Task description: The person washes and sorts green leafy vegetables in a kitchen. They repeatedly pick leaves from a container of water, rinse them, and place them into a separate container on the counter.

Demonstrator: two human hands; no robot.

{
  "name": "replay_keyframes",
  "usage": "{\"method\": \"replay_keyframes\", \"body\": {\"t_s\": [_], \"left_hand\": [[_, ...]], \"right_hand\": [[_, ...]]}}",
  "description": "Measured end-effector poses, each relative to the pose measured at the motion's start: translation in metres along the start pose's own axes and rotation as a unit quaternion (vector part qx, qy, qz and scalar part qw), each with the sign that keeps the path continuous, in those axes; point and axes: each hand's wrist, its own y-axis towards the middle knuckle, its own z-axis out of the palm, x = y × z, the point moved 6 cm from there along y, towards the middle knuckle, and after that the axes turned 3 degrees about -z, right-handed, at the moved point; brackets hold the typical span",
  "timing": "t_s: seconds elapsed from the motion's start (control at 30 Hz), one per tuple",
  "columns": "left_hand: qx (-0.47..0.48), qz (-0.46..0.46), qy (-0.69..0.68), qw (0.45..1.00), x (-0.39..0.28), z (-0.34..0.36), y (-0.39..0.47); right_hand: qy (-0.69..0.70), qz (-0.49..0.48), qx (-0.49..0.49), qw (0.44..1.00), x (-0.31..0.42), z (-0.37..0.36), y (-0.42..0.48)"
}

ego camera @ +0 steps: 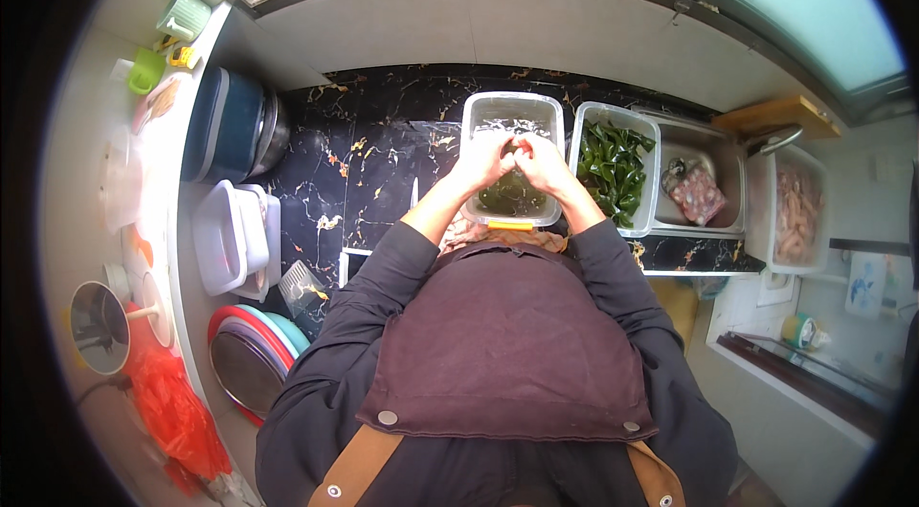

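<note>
Both my hands meet over a clear plastic tub [470, 126] with water and green leafy pieces [513, 197] in it. My left hand [490, 159] and my right hand [538, 161] touch at the fingertips, pinching a small dark green piece between them; its shape is mostly hidden by the fingers. An orange latch [510, 225] shows on the tub's near side. To the right stands a second clear tub [652, 184], filled with glossy dark green leafy pieces [614, 173] that look like seaweed.
A steel sink [725, 184] holds a pack of pinkish meat [695, 194], below a faucet [781, 139]. Right of it is a tub of pale pink pieces [797, 212]. A knife [415, 192] lies left of my tub. White bins [233, 238] and basins [248, 363] stand far left.
</note>
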Motion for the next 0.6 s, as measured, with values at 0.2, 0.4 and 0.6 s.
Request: {"method": "replay_keyframes", "body": {"t_s": [0.2, 0.4, 0.6], "left_hand": [[0.025, -0.03, -0.02, 0.999, 0.001, 0.01, -0.001], [-0.066, -0.006, -0.032, 0.997, 0.009, 0.013, -0.005], [-0.057, -0.161, -0.292, 0.941, 0.051, 0.04, -0.01]], "right_hand": [[-0.057, -0.013, 0.009, 0.998, 0.008, -0.005, -0.003], [-0.05, -0.025, -0.025, 0.998, 0.001, 0.001, 0.001], [-0.028, 0.024, -0.016, 0.999, 0.005, 0.009, 0.0]]}}
